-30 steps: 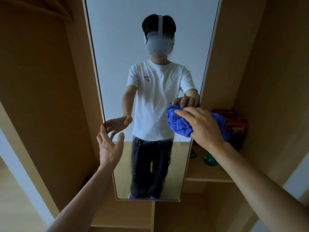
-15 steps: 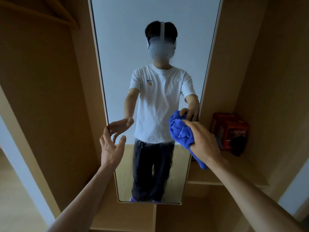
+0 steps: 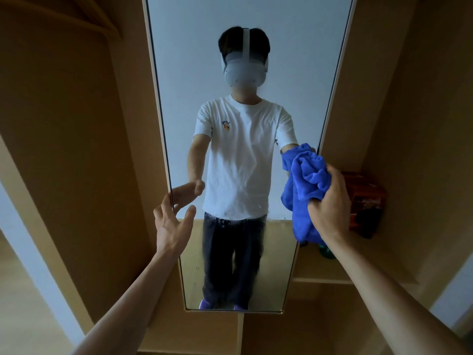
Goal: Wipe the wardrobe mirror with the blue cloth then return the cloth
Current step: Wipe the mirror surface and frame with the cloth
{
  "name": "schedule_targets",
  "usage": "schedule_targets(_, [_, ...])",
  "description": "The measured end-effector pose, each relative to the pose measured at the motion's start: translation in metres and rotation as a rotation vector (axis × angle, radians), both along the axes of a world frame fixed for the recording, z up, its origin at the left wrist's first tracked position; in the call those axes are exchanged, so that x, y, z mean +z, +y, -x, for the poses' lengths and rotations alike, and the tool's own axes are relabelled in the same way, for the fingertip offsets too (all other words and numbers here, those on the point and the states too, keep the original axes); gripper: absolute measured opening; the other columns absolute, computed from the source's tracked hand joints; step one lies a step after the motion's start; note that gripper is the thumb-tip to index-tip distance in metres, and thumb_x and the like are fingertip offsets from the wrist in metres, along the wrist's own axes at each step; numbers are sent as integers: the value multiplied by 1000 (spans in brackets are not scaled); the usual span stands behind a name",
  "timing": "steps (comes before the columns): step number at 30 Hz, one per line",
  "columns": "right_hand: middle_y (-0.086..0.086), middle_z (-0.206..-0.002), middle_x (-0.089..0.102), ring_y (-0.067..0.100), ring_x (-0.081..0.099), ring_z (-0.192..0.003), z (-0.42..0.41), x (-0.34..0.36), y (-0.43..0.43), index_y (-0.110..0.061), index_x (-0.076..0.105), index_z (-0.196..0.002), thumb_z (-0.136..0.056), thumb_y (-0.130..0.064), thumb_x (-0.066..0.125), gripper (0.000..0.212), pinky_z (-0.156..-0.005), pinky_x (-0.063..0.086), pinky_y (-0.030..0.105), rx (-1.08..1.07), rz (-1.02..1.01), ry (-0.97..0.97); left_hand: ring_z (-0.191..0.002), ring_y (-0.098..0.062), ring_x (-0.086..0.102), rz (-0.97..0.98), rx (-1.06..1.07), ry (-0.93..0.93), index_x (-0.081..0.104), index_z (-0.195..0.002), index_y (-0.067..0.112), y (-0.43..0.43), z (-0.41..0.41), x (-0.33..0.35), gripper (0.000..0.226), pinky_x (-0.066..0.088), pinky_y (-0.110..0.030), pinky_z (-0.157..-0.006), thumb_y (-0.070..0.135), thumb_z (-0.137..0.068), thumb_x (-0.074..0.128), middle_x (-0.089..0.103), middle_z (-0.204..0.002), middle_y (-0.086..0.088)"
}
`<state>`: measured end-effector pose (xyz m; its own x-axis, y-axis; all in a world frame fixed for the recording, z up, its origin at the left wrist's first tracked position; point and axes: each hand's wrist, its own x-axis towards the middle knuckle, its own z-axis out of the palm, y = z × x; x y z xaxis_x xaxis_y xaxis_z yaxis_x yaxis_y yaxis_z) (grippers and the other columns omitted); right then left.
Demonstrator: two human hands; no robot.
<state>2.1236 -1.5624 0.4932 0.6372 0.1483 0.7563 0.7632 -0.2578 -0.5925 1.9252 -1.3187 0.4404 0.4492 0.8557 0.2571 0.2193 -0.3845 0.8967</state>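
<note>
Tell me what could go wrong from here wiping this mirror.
The blue cloth is bunched in your right hand at the right edge of the mirror, so it may smear rather than clear the droplets lower down. Its loose tail hangs near the red box on the shelf and could snag it. Your bare left hand by the left edge could leave fingerprints.

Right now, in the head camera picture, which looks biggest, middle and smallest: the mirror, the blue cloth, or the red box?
1. mirror, by far
2. blue cloth
3. red box, but it is farther back and partly behind the right hand, so these two are unsure
</note>
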Motion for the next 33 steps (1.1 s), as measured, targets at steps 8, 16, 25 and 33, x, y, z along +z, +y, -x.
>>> schedule_targets(8, [4, -119, 61, 19, 59, -109, 8, -1, 13, -9, 52, -127, -77, 5, 65, 54, -84, 37, 7, -20, -12, 30, -137, -26, 35, 37, -64, -21, 29, -152, 26, 13, 3, -2, 91, 41, -53, -108, 62, -72, 53, 33, -147, -8])
schedule_targets(16, [-1, -119, 59, 7, 56, -108, 29, 2, 43, -14, 53, -131, -79, -1, 65, 55, -94, 45, 13, 44, 26, -35, -136, -27, 35, 23, -128, -4, 26, -152, 27, 19, 8, -6, 92, 42, -55, -107, 63, -72, 54, 32, -147, -6])
schedule_targets(25, [-4, -123, 51, 14, 58, -106, 54, -1, 78, -21, 46, -141, -80, 1, 67, 68, -78, 48, 29, 28, 70, -18, -138, -26, 37, 12, -179, -22, 27, -152, 30, 27, 11, -10, 87, 41, -55, -109, 61, -77, 58, 34, -148, -5])
schedule_targets(33, [-12, -120, 48, 12, 57, -106, 75, 0, 98, -22, 47, -139, -82, 3, 61, 64, -80, 41, 23, 64, 71, 21, -141, -21, 33, -15, -245, -31, 28, -148, 35, 30, 18, -7, 79, 40, -53, -110, 54, -79, 61, 35, -144, 12])
